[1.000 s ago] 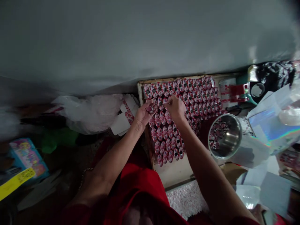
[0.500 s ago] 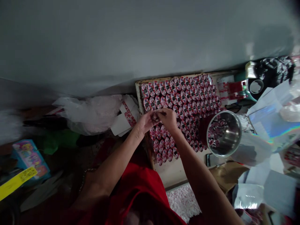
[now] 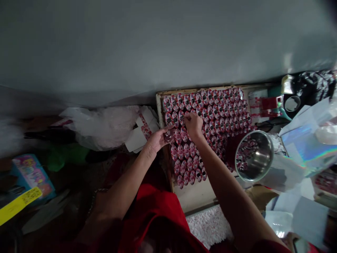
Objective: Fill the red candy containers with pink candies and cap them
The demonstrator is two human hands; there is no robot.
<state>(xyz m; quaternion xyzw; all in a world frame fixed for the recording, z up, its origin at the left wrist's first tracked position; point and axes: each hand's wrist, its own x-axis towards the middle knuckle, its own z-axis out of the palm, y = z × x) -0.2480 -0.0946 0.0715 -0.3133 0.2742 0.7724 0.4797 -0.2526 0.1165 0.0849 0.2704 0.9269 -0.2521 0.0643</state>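
Oval red-and-white printed pieces (image 3: 180, 151) stand in rows on a wooden board (image 3: 195, 200). Some have dark round centres, others pinkish ones. My left hand (image 3: 157, 140) is cupped at the left edge of the rows, holding a small cluster of shiny round discs (image 3: 169, 135) by its fingers. Over the second row from the back, my right hand (image 3: 195, 125) has thumb and fingertips pinched together at one oval piece. Whatever lies between those fingertips is too small to make out.
A steel pot (image 3: 256, 158) with loose printed pieces inside lies tipped on the board's right side. Behind it is a red tape dispenser (image 3: 271, 103). White plastic bags (image 3: 105, 126) and card sheets (image 3: 134, 138) lie left. A grey wall (image 3: 158, 45) rises behind.
My right hand has moved away from my left palm, rightward and back to an oval piece. My left hand has shifted slightly left with the discs. The view has shifted a little.
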